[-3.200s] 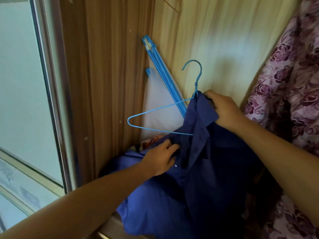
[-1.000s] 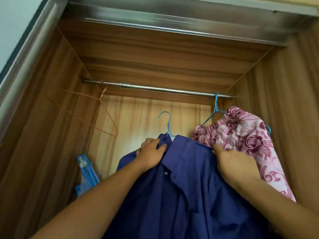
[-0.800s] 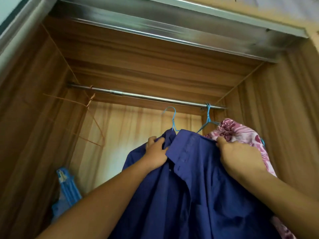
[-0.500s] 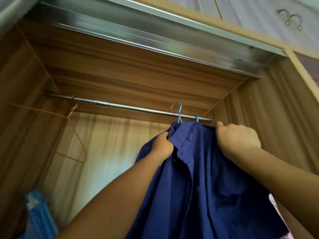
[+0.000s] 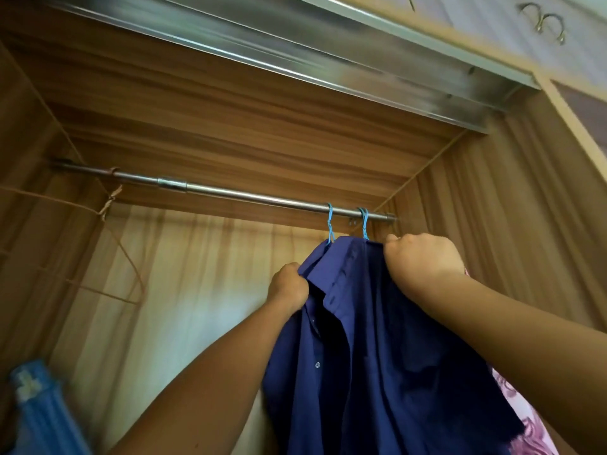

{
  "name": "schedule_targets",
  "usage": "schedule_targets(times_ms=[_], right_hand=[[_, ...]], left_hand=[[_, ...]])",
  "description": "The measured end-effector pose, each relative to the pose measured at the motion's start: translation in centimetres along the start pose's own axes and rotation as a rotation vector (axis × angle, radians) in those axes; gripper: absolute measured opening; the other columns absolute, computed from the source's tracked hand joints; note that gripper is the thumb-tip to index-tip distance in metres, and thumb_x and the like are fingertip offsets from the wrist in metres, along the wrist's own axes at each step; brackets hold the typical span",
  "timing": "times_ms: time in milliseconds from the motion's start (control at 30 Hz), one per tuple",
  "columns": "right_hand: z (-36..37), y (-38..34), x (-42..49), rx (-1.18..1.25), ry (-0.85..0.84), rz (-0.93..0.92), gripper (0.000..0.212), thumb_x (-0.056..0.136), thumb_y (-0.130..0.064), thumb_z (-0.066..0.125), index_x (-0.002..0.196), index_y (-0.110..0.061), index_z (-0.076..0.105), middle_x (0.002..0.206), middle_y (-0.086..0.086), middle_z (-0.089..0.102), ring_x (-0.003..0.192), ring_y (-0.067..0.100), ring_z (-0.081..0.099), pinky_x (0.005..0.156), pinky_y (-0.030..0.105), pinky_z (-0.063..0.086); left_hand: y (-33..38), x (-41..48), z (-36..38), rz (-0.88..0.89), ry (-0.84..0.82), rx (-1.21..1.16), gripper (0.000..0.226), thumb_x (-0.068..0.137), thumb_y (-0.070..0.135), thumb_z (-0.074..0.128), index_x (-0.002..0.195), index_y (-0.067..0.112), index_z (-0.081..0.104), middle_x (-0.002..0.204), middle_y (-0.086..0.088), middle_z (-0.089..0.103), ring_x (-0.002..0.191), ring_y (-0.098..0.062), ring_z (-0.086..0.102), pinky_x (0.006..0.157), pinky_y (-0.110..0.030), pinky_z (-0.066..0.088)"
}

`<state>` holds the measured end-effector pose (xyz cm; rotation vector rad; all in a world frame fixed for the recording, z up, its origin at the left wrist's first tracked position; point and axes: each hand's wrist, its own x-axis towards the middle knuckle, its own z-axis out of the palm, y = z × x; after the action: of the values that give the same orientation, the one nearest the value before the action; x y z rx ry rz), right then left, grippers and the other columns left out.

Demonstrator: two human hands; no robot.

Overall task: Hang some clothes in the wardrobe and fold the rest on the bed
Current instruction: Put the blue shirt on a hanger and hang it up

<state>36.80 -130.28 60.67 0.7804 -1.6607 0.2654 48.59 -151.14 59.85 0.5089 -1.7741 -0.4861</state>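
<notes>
The wardrobe (image 5: 230, 133) is open and seen from below, with a steel rail (image 5: 246, 195) running across it under the top panel. Above the rail and nearer the camera, a metal track (image 5: 295, 50) edges the opening.

A dark blue shirt (image 5: 377, 356) hangs below the right end of the rail, collar up and buttons facing the camera. Its blue hanger (image 5: 330, 221) is hooked over the rail. A second blue hook (image 5: 364, 221) sits on the rail just to the right of the first one. A pink floral cloth (image 5: 532, 435) shows low down behind the shirt, under the rail's right end.

The right hand (image 5: 423, 257) grips the shirt's shoulder in a closed fist just under the rail's right end. The left hand (image 5: 289, 287) pinches the collar edge lower down, below the first hook.

A brown wire hanger (image 5: 111, 203) hangs from the left part of the rail.

The shirt covers both blue hangers apart from their hooks, so I cannot tell what the second one carries. The shirt's hem and most of the floral cloth are cut off at the bottom. Far below the rail's left end, a blue object (image 5: 42, 412) is too blurred to name.
</notes>
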Motion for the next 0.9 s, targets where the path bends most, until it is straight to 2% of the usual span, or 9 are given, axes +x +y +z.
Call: schedule_targets(times_ms=[167,267,367,467,567,633,733,833,900], right_hand=[[1.1,0.7,-1.3,0.085,0.073,0.002,0.016,0.101,-0.023,0.042,0.112,-0.016,0.053,0.107,0.003,0.07,0.092,0.03,0.069,0.06,0.034,0.036],[1.7,0.7,-1.9,0.106,0.097,0.027,0.033,0.105,-0.045,0.035,0.119,-0.017,0.048,0.112,0.008,0.065,0.092,0.031,0.068,0.059,0.034,0.034],[2.2,0.4,-2.5,0.057,0.091,0.041,0.044,0.102,-0.055,0.037,0.127,-0.019,0.042,0.12,0.01,0.054,0.098,0.034,0.061,0.061,0.036,0.036],[2.5,0.3,-3.3,-0.101,0.191,-0.078,0.044,0.097,-0.051,0.049,0.123,-0.016,0.054,0.114,0.012,0.053,0.101,0.035,0.05,0.078,0.045,0.037],[2.7,-0.7,-4.5,-0.131,0.295,-0.291,0.024,0.093,-0.035,0.057,0.106,-0.016,0.064,0.104,0.011,0.057,0.097,0.034,0.052,0.087,0.049,0.034],[3.2,-2.0,-5.4,-0.014,0.135,-0.397,0.026,0.098,-0.036,0.051,0.116,-0.021,0.062,0.11,0.007,0.057,0.103,0.032,0.052,0.088,0.045,0.033],[3.3,-4.0,-7.0,0.29,-0.217,-0.321,0.036,0.101,-0.05,0.043,0.122,-0.023,0.057,0.118,0.005,0.056,0.11,0.032,0.057,0.087,0.041,0.042],[4.0,-5.7,-8.5,0.466,-0.349,-0.248,0.034,0.1,-0.051,0.046,0.111,-0.021,0.056,0.112,0.004,0.059,0.097,0.031,0.061,0.073,0.039,0.047],[4.4,-6.9,-9.8,0.57,-0.453,-0.261,0.031,0.1,-0.05,0.048,0.105,-0.021,0.057,0.109,0.004,0.062,0.087,0.027,0.061,0.072,0.038,0.05]], left_hand=[[-1.9,-1.6,0.6,0.088,-0.043,0.188,0.02,0.083,0.006,0.037,0.08,0.012,0.056,0.084,-0.009,0.067,0.077,-0.033,0.063,0.076,-0.05,0.058],[-2.2,-2.1,1.1,0.121,-0.065,0.207,0.024,0.09,0.008,0.036,0.091,0.008,0.06,0.086,-0.013,0.068,0.085,-0.037,0.067,0.077,-0.052,0.057],[-2.0,-2.0,1.0,0.131,-0.069,0.171,0.03,0.094,0.01,0.033,0.103,0.006,0.061,0.089,-0.013,0.069,0.086,-0.035,0.068,0.078,-0.054,0.057],[-2.4,-2.2,0.7,0.123,-0.115,0.096,0.021,0.097,0.013,0.041,0.107,0.005,0.058,0.086,-0.009,0.065,0.079,-0.027,0.062,0.075,-0.049,0.054],[-3.2,-3.4,0.2,0.111,-0.191,0.108,0.025,0.096,0.016,0.05,0.118,0.025,0.057,0.077,0.008,0.063,0.077,-0.014,0.06,0.071,-0.031,0.049],[-4.1,-4.6,-0.2,0.076,-0.222,0.163,0.037,0.095,0.017,0.051,0.131,0.024,0.055,0.088,0.01,0.065,0.083,-0.01,0.059,0.074,-0.022,0.045],[-6.3,-6.7,-0.8,-0.016,-0.281,0.301,0.034,0.097,0.021,0.055,0.13,0.019,0.059,0.111,0.001,0.064,0.098,-0.015,0.06,0.085,-0.022,0.045],[-8.6,-9.4,-1.8,-0.104,-0.307,0.405,0.028,0.097,0.021,0.059,0.123,0.014,0.063,0.123,-0.007,0.064,0.11,-0.022,0.061,0.096,-0.029,0.049],[-9.9,-11.4,-2.7,-0.16,-0.327,0.451,0.028,0.096,0.02,0.06,0.123,0.013,0.064,0.128,-0.007,0.063,0.115,-0.024,0.061,0.102,-0.033,0.049]])
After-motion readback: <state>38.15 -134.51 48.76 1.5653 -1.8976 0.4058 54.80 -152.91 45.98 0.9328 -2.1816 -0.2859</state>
